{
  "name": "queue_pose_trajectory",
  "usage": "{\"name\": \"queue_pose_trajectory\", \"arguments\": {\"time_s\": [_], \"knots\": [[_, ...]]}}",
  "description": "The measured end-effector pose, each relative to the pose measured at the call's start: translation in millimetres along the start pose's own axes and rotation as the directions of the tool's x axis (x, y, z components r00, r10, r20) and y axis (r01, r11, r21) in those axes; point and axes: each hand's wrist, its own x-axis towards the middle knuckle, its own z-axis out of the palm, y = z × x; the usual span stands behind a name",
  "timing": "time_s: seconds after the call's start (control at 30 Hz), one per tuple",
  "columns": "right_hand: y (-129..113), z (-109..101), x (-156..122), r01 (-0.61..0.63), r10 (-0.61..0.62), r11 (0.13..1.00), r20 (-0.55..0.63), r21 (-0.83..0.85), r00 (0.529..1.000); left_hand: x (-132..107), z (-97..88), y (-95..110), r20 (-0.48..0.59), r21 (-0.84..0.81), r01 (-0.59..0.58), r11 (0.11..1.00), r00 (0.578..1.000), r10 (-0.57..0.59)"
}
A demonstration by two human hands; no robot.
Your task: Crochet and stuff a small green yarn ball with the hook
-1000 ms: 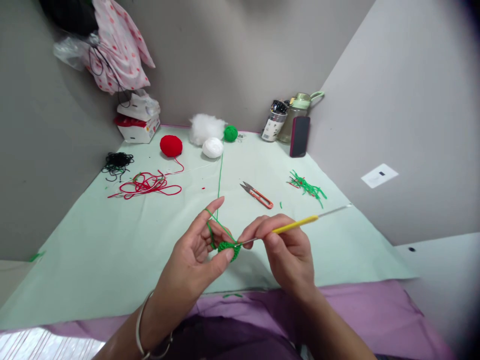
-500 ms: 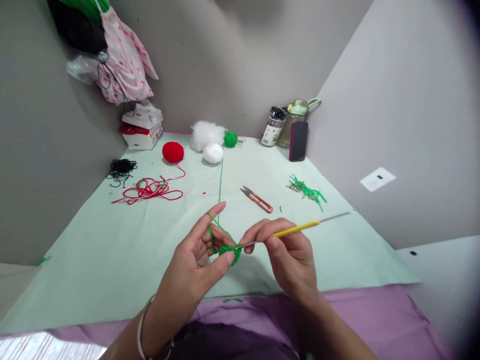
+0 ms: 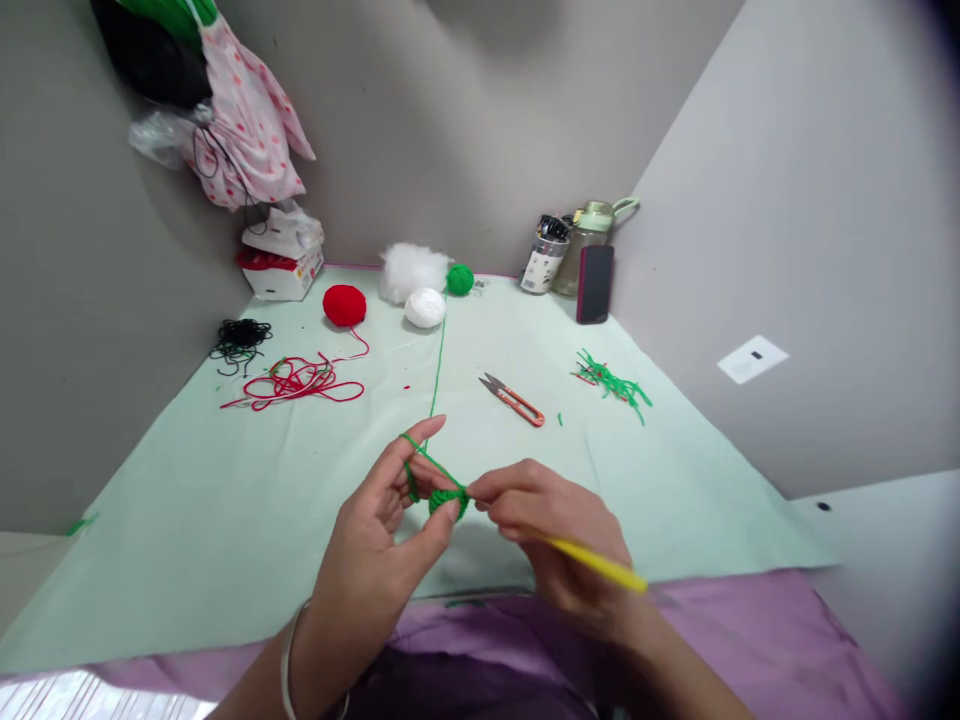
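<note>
Between thumb and fingers, my left hand pinches a small green crochet piece. Green yarn loops over its raised index finger and runs back to a green yarn ball. My right hand grips a crochet hook with a yellow handle, blurred by motion and angled down to the right. Its fingertips touch the right edge of the green piece, and they hide the hook's tip.
Beyond my hands lie orange thread snips. Green yarn scraps are to the right, tangled red yarn and a red ball to the left. White stuffing, a white ball, a phone and a bottle stand at the back.
The hook's handle has swung downward, from pointing up-right to pointing down-right. My right fingertips have come against the green piece, and both hands have shifted slightly left.
</note>
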Motion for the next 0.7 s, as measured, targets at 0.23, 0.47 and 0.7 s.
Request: {"name": "queue_pose_trajectory", "arguments": {"time_s": [0.23, 0.47, 0.7], "knots": [[14, 22, -8, 0.032, -0.044, 0.995, -0.132, -0.097, 0.99, 4, 4.9, 7, -0.031, -0.055, 0.115, 0.992, 0.993, -0.117], [23, 19, 2, 0.026, 0.021, 0.975, -0.205, 0.223, 0.979, 10, 6.8, 11, 0.163, -0.329, 0.241, 0.913, 0.967, -0.196], [10, 12, 15, -0.085, 0.173, 0.922, -0.207, 0.377, 0.963, 3, 6.8, 18, 0.205, -0.324, 0.21, 0.922, 0.967, -0.148]]}}
